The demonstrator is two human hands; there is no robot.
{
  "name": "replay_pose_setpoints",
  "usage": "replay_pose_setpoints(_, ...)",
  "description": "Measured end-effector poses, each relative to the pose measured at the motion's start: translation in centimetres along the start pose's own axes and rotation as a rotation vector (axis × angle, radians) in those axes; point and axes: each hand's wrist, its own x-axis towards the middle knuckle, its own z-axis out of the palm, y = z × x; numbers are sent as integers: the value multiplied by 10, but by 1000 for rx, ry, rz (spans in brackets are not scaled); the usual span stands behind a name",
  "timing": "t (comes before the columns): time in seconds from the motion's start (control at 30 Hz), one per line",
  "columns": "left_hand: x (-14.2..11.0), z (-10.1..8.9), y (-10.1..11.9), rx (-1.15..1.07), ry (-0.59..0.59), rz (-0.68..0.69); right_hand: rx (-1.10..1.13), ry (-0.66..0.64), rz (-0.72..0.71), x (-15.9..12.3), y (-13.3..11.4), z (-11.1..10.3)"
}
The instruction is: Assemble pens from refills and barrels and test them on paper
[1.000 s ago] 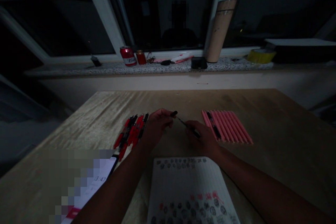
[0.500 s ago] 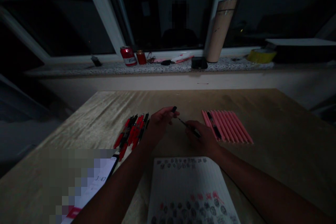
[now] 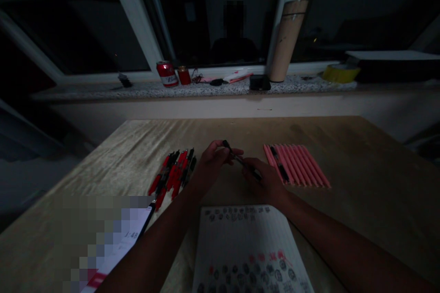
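Both of my hands are over the middle of the table, working on one black pen (image 3: 252,171). My left hand (image 3: 215,158) pinches the short black cap (image 3: 226,144) at its upper left end. The rear of the pen's barrel is in my right hand (image 3: 264,178), its fingers wrapped round it. Cap and barrel now line up and appear to meet; fingers partly hide the joint. Below my hands lies a lined notebook (image 3: 237,233) covered in black and red scribbled marks.
Several red and black pens (image 3: 175,171) lie bunched at left. To the right, a row of pink pencils (image 3: 302,165) has one black pen (image 3: 280,165) among them. A lit phone (image 3: 127,238) lies at lower left. The windowsill holds a red can (image 3: 167,74) and a cardboard tube (image 3: 288,41).
The gap between the cap in my left hand and the pen's thin tip has closed. My left fingers have reached right along the pen, while my right hand stays nearly still.
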Motion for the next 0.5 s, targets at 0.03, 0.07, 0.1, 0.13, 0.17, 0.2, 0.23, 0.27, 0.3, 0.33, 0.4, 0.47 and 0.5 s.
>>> replay_pose_setpoints(0.03,0,-1,-1,-7,2,-3,-2,-4,1,0,0,0)
replay_pose_setpoints(0.07,0,-1,-1,-14,4,-7,-1,-6,-1,0,1,0)
replay_pose_setpoints(0.1,0,-1,-2,-22,3,-12,0,-8,-2,0,1,0)
replay_pose_setpoints(0.13,0,-2,-2,-32,0,-17,-2,-12,1,0,2,1)
replay_pose_setpoints(0.17,0,-2,-2,-44,-5,-21,-4,-15,5,0,2,1)
replay_pose_setpoints(0.2,0,-2,-2,-54,-11,-24,-5,-21,11,0,3,1)
replay_pose_setpoints(0.23,0,-2,-2,-63,-15,-26,-5,-25,15,0,3,1)
replay_pose_setpoints(0.27,-1,-1,-2,-70,-16,-26,-1,-27,14,-1,3,1)
replay_pose_setpoints(0.3,-1,-1,-2,-77,-16,-25,5,-24,12,-1,3,1)
replay_pose_setpoints(0.33,-1,-1,-2,-85,-16,-23,9,-21,10,-1,3,2)
replay_pose_setpoints(0.4,0,-1,-3,-108,-16,-23,7,-15,6,-1,4,2)
replay_pose_setpoints(0.47,0,-1,-4,-137,-18,-24,-1,-14,10,-1,4,2)
replay_pose_setpoints(0.5,1,-1,-4,-153,-20,-25,-4,-13,9,-1,3,2)
